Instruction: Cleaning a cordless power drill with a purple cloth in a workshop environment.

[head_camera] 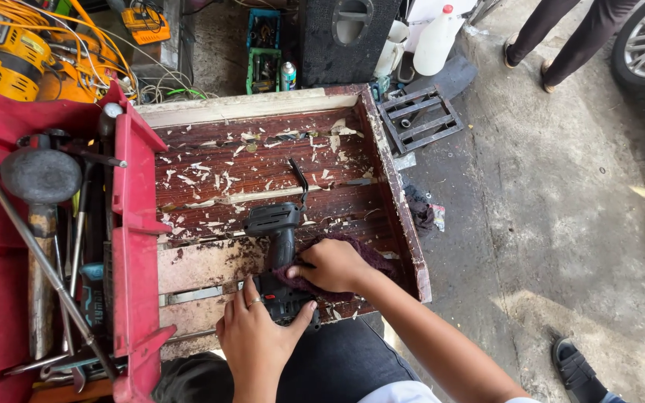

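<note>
A black cordless power drill (276,237) lies on a worn red wooden panel (263,160) strewn with flakes and shavings. My left hand (257,337) grips the drill's battery end, a ring on one finger. Pressed against the drill's handle is a dark maroon rag (373,257), held there by my right hand (334,266). A black wrist strap (298,179) trails from the drill's head across the wood.
A red toolbox tray (134,246) on the left holds a mallet (39,179), wrenches and screwdrivers. Yellow power tools and cables lie at top left. A black metal frame (421,118), white jugs, a person's legs and a car wheel lie beyond; a sandalled foot at bottom right.
</note>
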